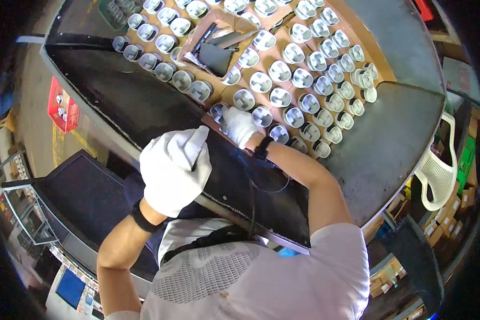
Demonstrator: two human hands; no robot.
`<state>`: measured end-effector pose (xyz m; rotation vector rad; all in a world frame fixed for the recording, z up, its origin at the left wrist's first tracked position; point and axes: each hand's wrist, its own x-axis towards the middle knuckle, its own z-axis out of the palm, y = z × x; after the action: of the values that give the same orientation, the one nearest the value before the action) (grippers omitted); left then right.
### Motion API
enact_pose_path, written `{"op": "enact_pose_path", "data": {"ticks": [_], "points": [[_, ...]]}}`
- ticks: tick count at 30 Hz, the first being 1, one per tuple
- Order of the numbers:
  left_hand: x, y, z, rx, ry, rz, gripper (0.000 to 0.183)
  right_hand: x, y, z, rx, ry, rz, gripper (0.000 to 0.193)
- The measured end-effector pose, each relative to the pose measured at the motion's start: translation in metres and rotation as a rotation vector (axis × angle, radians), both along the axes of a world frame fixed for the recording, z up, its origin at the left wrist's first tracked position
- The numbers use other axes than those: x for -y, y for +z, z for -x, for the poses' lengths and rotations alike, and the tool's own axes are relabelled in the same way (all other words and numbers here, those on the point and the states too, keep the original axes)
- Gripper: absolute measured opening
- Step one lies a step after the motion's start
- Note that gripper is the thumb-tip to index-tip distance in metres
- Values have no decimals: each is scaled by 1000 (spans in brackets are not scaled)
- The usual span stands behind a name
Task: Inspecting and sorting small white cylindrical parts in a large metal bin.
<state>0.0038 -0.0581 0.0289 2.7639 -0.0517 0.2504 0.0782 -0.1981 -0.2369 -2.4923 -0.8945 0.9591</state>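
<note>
Many grey metal pistons (279,97) stand in rows on a sheet of brown cardboard (365,42), their hollow undersides facing up. My right hand (240,127), in a white glove, reaches to the near edge of the rows. Its fingers close on a piston (217,111) at the near left corner; the glove hides part of it. Nearer to me, my left hand (175,170) is raised over the dark table edge, gloved in white too. Its fingers are curled in, and what they hold, if anything, is hidden.
Among the pistons sits an open cardboard box (197,40) with dark tools and a black pad. The dark metal table (405,128) surrounds the cardboard. A red crate (64,109) stands on the floor at left. At right is a cream plastic chair (437,170). A cable (252,205) hangs near my waist.
</note>
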Motion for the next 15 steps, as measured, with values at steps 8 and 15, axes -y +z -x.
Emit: {"op": "enact_pose_path", "data": {"ticks": [8,15], "points": [[-4,-6,6,70,-5,-14,39,-54,-31,21,99,187,172,17],[-2,-7,9,120,12,-6,35,-70,-70,17,108,57,184,18]]}}
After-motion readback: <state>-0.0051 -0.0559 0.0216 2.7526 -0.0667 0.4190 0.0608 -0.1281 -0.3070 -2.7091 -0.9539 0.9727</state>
